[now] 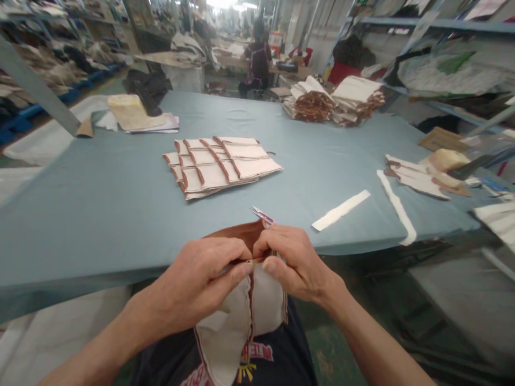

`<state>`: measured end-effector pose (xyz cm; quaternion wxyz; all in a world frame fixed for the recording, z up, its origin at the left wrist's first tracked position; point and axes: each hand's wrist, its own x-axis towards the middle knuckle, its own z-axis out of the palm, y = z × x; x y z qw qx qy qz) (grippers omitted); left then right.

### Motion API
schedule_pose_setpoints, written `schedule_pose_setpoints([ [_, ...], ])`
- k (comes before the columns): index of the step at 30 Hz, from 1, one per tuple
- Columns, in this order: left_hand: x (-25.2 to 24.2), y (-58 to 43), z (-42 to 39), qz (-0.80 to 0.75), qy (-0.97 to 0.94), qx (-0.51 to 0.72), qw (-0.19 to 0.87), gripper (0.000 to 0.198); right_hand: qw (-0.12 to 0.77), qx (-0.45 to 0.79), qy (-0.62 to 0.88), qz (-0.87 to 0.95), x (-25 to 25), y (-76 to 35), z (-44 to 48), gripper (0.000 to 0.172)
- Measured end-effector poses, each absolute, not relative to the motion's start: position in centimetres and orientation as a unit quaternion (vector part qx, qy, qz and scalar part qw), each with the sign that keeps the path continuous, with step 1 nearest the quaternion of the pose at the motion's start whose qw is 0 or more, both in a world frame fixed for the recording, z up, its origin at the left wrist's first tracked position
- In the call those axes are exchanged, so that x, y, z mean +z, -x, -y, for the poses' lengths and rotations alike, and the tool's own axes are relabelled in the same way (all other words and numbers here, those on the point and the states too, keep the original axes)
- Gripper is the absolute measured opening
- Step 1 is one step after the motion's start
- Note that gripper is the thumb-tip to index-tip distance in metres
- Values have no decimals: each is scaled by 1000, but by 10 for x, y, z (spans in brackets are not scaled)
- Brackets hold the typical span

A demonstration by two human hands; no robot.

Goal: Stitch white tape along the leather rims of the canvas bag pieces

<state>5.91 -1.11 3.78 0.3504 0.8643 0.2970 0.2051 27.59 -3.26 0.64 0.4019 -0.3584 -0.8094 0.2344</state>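
Observation:
A cream fabric piece with brown edging [231, 340] hangs down from the table's front edge over my lap. My left hand [213, 268] pinches its upper edge near the middle seam. Close beside it, my right hand [289, 257] grips the same edge, with finger and thumb closed on the fabric. Brown cloth [237, 230] of this piece shows behind my fingers. Small thread snips [262, 215] with pink handles lie on the table just beyond my right hand. The exact spot between the fingertips is partly hidden.
A fanned stack of cream pieces with brown edges [223, 166] lies on the blue-covered table [120, 214]. Taller bundles [317, 102] stand at the back right. Two white strips [341, 210] lie at right. A person [257, 61] sits in the background.

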Motion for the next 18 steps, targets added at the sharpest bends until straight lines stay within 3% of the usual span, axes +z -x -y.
schedule_pose_setpoints([
  [4, 36, -60, 14, -315, -821, 242, 410, 26, 422, 178, 344, 820, 6, -265, 32, 49],
  [10, 13, -63, 21, -331, -700, 326, 543, 35, 411, 298, 364, 781, -2, -252, 33, 44],
  [14, 12, -52, 18, -310, -690, 275, 593, 40, 355, 313, 370, 799, 4, -248, 36, 41],
  [18, 27, -34, 7, -298, -740, 199, 570, 39, 314, 258, 368, 836, 18, -245, 36, 31],
])
